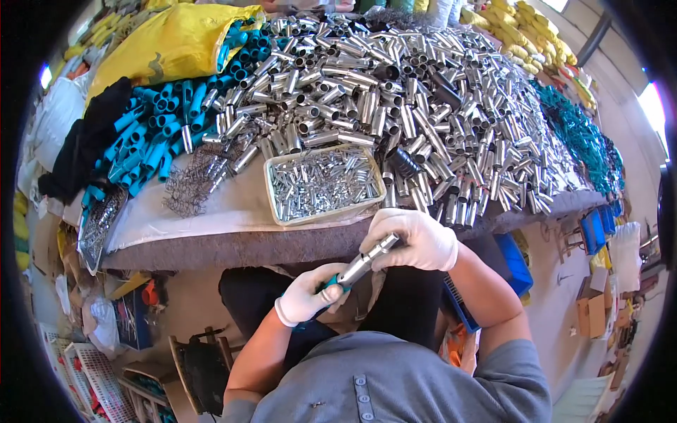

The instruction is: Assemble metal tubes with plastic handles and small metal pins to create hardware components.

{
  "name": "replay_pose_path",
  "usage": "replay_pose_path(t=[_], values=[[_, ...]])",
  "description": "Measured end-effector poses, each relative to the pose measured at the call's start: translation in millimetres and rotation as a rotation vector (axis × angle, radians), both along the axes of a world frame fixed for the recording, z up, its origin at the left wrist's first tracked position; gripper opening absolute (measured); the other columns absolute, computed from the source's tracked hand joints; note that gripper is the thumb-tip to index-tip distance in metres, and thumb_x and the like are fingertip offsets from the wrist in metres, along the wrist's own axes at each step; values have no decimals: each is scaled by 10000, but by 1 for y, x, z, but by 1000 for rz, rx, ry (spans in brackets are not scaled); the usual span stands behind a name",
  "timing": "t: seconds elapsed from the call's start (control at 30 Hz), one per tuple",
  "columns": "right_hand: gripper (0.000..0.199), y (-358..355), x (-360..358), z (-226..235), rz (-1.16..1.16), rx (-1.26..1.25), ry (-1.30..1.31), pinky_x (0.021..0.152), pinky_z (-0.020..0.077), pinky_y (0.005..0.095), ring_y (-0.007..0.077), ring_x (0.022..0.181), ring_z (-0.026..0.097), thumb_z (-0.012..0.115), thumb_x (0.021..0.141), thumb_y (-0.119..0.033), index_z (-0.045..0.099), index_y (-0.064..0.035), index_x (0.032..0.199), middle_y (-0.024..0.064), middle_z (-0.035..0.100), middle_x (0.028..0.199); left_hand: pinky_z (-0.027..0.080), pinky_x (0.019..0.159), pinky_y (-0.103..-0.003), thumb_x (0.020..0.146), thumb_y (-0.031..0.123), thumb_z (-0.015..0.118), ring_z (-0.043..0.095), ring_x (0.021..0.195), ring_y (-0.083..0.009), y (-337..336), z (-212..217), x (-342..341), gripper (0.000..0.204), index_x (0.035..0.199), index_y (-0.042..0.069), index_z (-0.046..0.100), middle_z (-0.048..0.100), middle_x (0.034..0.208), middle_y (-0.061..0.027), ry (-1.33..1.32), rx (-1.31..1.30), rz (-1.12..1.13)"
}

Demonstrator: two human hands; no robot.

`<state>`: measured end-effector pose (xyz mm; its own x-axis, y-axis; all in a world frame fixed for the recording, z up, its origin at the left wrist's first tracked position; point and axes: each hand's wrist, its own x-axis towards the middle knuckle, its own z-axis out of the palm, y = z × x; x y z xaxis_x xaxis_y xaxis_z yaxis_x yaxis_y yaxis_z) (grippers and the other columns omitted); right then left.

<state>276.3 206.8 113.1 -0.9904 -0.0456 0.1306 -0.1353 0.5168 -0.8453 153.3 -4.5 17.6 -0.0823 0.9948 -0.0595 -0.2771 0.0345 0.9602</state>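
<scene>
Both my hands wear white gloves and meet above my lap, just in front of the table edge. My left hand (308, 294) is wrapped round the teal lower end of a shiny metal tube (358, 268) that slants up to the right. Against the tube's upper end, the fingers of my right hand (421, 241) are closed; a narrower metal tip shows there. Straight ahead on the table is a pale rectangular tray (270, 185) of small metal parts. A big heap of chromed metal tubes (370, 106) spreads behind and right of it.
Teal tubes (144, 144) spill from a yellow sack (169, 46) at the far left. Tangled wire springs (189, 185) lie left of the tray. The padded table edge (233, 250) runs before me. Blue crates (513, 264) stand below at right, and a chair (201, 366) at lower left.
</scene>
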Motion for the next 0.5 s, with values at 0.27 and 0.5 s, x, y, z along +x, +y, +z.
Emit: replay_pose_path(t=[0.27, 0.5], values=[[403, 2, 1, -39, -74, 108, 148, 890, 445, 389, 327, 1021, 566, 645, 836, -198, 544, -39, 1192, 168, 575, 1097, 479, 689, -297, 902, 310, 577, 592, 715, -159, 5, -10, 5, 400, 1162, 7, 554, 606, 807, -76, 547, 100, 304], [480, 74, -28, -59, -847, 1137, 244, 974, 338, 437, 263, 1057, 510, 695, 753, -221, 541, -109, 1194, 68, 583, 1036, 421, 576, -239, 928, 358, 504, 511, 595, -112, 3, -19, 14, 450, 1186, -10, 491, 534, 723, -55, -151, 82, 317]])
